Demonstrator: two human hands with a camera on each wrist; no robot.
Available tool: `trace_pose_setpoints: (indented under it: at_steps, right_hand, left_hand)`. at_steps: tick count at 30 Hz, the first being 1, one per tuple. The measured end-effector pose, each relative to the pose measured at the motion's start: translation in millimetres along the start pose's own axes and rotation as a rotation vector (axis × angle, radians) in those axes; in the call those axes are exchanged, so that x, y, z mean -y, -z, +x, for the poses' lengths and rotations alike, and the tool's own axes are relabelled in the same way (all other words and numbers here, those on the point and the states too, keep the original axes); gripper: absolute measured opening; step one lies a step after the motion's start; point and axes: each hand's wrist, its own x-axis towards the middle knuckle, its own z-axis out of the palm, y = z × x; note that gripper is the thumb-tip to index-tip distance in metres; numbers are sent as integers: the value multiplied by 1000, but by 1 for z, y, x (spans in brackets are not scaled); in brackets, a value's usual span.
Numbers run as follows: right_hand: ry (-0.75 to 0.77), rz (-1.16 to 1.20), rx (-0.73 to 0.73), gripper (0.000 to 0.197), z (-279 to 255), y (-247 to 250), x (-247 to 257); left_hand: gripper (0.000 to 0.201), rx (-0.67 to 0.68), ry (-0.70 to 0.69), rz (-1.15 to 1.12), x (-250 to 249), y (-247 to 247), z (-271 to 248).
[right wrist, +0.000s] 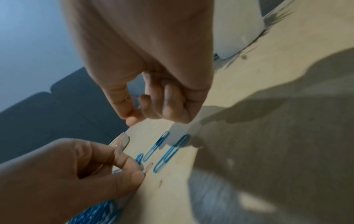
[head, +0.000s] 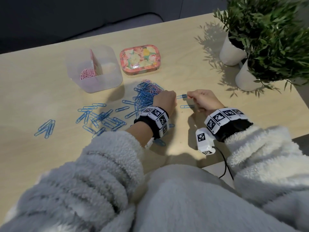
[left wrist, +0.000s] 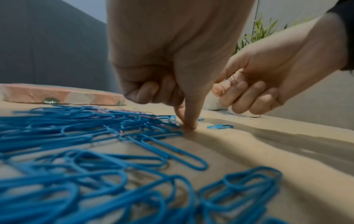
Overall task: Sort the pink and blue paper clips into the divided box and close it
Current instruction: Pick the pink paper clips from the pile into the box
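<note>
A clear divided box point(head: 107, 81) stands at the back left, with pink clips point(head: 87, 74) in its left compartment; the right one looks empty. Its floral lid point(head: 138, 60) lies beside it. A heap of blue clips point(head: 145, 96) with a few pink ones lies in front. My left hand point(head: 167, 99) sits at the heap's right edge, thumb and forefinger tips together on the table point(left wrist: 188, 126) at a blue clip point(right wrist: 139, 158). My right hand point(head: 189, 96) hovers just to the right and pinches a thin pale clip point(left wrist: 232, 80) between thumb and forefinger point(right wrist: 137, 106).
More blue clips point(head: 100, 118) are scattered across the table's left and near side. Two loose blue clips point(right wrist: 156, 146) point(right wrist: 172, 153) lie under my right hand. Two white plant pots point(head: 232, 51) stand at the back right. The table's front edge is close to my sleeves.
</note>
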Motion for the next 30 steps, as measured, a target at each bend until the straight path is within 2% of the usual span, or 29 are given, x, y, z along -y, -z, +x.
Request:
trace_pose_setpoints:
  at_steps: [2, 4, 6, 8, 11, 14, 16, 18, 21, 24, 27, 30]
  right_hand:
    - [46, -79, -13, 30, -1, -7, 5]
    - [118, -132, 11, 24, -3, -17, 8]
    - [179, -74, 69, 21, -5, -27, 10]
    - [243, -99, 126, 17, -6, -38, 12]
    - [388, -413, 176, 18, -2, -55, 14]
    - [486, -752, 130, 32, -6, -72, 17]
    - [526, -908, 137, 33, -12, -84, 16]
    - [584, -969, 167, 20, -20, -94, 13]
    - [632, -971, 235, 12, -35, -97, 5]
    - [586, -895, 305, 13, -42, -85, -5]
    - [533, -745, 211, 17, -30, -62, -10]
    - [478, -745, 113, 16, -16, -51, -4]
  left_hand:
    - [20, 43, -35, 30, 5, 3, -8]
    - [20, 44, -27, -60, 19, 8, -19]
    - [16, 5, 43, -294, 45, 15, -30]
    - [21, -27, 172, -586, 73, 22, -36]
    - [31, -66, 386, -1041, 109, 31, -44]
    - [36, -64, 419, -1264, 131, 33, -58]
    - [36, -69, 387, -1332, 137, 31, -65]
    - [35, -78, 372, -1380, 137, 29, -69]
    - [28, -46, 352, -1422, 133, 27, -70]
    - [24, 13, 342, -1513, 131, 29, -68]
    - [28, 61, 328, -1449, 128, 32, -64]
    - [35, 115, 296, -1337, 118, 33, -60]
